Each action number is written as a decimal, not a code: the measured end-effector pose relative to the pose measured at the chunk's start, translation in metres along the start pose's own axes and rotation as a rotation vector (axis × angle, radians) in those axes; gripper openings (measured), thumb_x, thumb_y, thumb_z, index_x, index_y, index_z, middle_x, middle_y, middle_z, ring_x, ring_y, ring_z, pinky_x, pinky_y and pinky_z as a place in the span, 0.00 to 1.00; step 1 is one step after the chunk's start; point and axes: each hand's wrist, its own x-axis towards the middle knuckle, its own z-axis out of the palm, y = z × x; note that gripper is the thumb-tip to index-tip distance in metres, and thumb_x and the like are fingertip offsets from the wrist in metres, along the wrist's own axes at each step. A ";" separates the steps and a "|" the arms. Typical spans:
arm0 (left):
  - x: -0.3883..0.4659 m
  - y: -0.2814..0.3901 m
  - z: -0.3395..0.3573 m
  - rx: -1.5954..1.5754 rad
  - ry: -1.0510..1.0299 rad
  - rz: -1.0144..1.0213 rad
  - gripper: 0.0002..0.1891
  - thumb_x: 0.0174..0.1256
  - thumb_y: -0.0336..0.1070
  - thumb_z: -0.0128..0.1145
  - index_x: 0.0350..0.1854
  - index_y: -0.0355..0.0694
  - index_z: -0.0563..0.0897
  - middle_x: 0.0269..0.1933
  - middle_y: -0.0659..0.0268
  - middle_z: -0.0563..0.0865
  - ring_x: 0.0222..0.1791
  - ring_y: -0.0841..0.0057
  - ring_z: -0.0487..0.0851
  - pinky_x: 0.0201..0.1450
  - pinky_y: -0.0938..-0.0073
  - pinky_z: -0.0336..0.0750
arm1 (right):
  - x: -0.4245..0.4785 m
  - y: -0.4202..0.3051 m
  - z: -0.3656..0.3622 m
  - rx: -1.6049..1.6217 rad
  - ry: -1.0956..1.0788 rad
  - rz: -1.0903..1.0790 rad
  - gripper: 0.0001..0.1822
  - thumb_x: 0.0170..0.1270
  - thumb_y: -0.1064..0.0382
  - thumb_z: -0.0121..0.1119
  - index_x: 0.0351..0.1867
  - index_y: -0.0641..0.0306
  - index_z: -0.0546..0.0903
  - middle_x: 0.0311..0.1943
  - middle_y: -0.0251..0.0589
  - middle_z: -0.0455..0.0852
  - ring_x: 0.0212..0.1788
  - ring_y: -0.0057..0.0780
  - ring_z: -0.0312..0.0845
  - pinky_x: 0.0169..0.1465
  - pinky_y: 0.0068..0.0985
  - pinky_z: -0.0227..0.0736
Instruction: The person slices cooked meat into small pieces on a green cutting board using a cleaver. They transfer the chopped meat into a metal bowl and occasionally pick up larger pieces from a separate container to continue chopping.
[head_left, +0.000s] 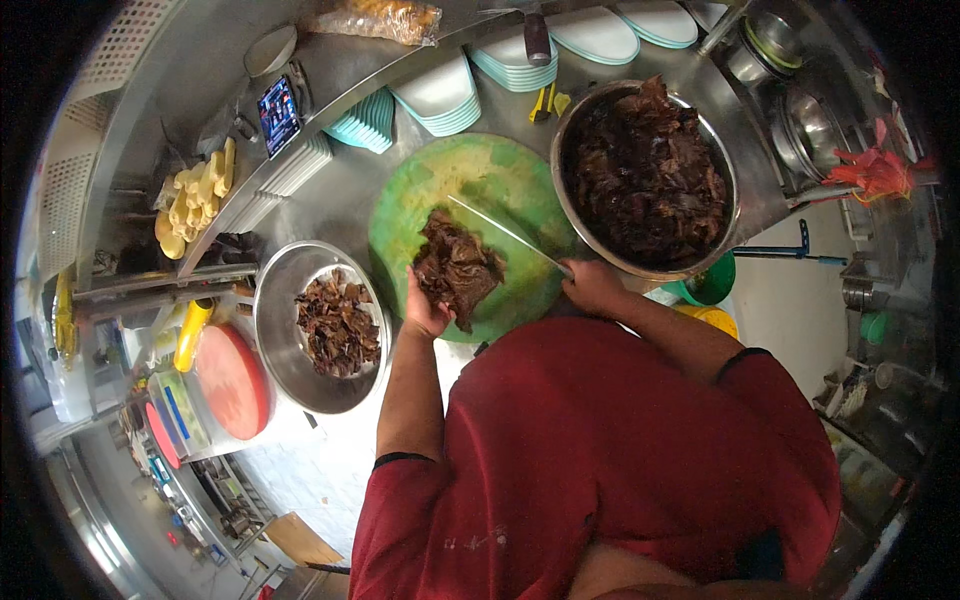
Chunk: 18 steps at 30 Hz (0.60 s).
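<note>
My left hand (429, 307) holds the lower left edge of a large, dark brown, wrinkled piece of what looks like cooked meat (459, 266) over a round green cutting board (405, 180). In my right hand (592, 286) is the handle of a knife (506, 231); its blade points up and left across the board, to the right of the piece. A large steel bowl (729, 217) of similar dark pieces stands at the board's right. On the left, a steel basin (289, 375) contains small cut pieces (337, 322).
Stacked white and turquoise dishes (439, 97) line the back. Yellow-handled scissors (541, 105) lie near the bowl. A lit phone (279, 118) leans at the shelf edge. A round pink board (231, 381) stands beyond the basin; a green container (709, 281) sits below the bowl.
</note>
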 end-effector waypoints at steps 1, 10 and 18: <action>-0.006 0.002 0.002 0.000 0.035 -0.024 0.40 0.61 0.76 0.38 0.63 0.48 0.72 0.56 0.66 0.80 0.41 0.70 0.80 0.36 0.68 0.75 | 0.000 0.001 0.001 0.015 0.014 -0.025 0.23 0.59 0.57 0.55 0.57 0.60 0.76 0.40 0.55 0.84 0.43 0.52 0.80 0.48 0.44 0.73; -0.006 -0.020 -0.031 1.210 0.767 0.833 0.25 0.70 0.54 0.48 0.44 0.31 0.77 0.36 0.47 0.83 0.33 0.52 0.80 0.40 0.58 0.74 | -0.005 -0.007 -0.008 0.011 0.028 -0.057 0.23 0.59 0.60 0.56 0.56 0.65 0.76 0.39 0.58 0.84 0.42 0.53 0.81 0.48 0.43 0.74; -0.024 0.003 0.023 1.904 0.553 1.211 0.23 0.50 0.31 0.60 0.53 0.42 0.75 0.52 0.57 0.78 0.56 0.54 0.72 0.62 0.55 0.63 | 0.003 0.002 -0.002 -0.030 -0.028 -0.022 0.23 0.59 0.60 0.57 0.56 0.65 0.76 0.39 0.58 0.84 0.42 0.54 0.80 0.48 0.43 0.74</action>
